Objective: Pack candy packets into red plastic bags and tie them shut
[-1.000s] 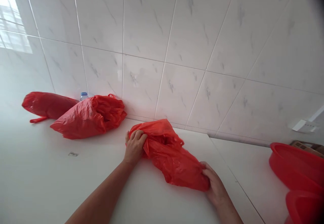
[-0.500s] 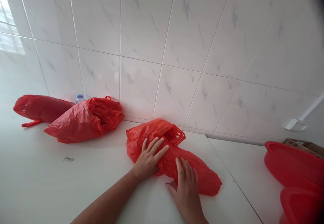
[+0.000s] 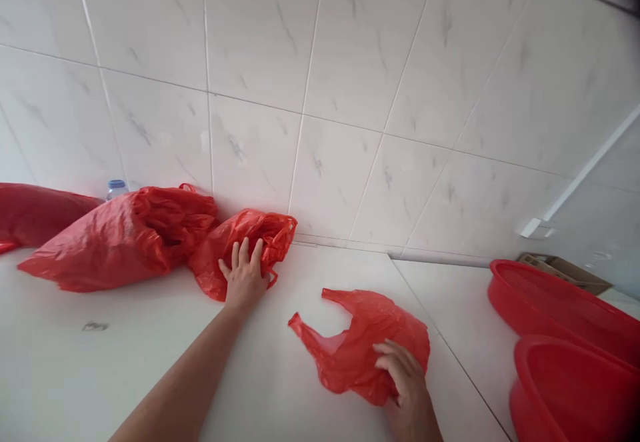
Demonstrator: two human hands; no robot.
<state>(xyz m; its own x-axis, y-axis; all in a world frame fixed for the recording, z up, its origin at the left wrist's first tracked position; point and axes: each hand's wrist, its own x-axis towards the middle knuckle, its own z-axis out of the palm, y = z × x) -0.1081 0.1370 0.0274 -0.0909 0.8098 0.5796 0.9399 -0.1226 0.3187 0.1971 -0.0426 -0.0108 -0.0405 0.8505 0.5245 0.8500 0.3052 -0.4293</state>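
My left hand lies with its fingers spread on a crumpled red plastic bag close to the wall. Nearer to me on the white tabletop, a flatter red plastic bag is laid out, its two loop handles pointing left. My right hand has its curled fingers closed together on the right part of that bag; the thumb is mostly hidden. Left of my left hand, a larger bundled red bag touches the crumpled one.
Another red bag lies at the far left, with a blue-capped bottle behind. Two red plastic baskets stand at the right near a cardboard box. A tiled wall closes off the back.
My left hand has moved left with the crumpled bag, which now rests against the larger bundle. The bag under my right hand has spread flatter, showing its handles. The view has shifted right.
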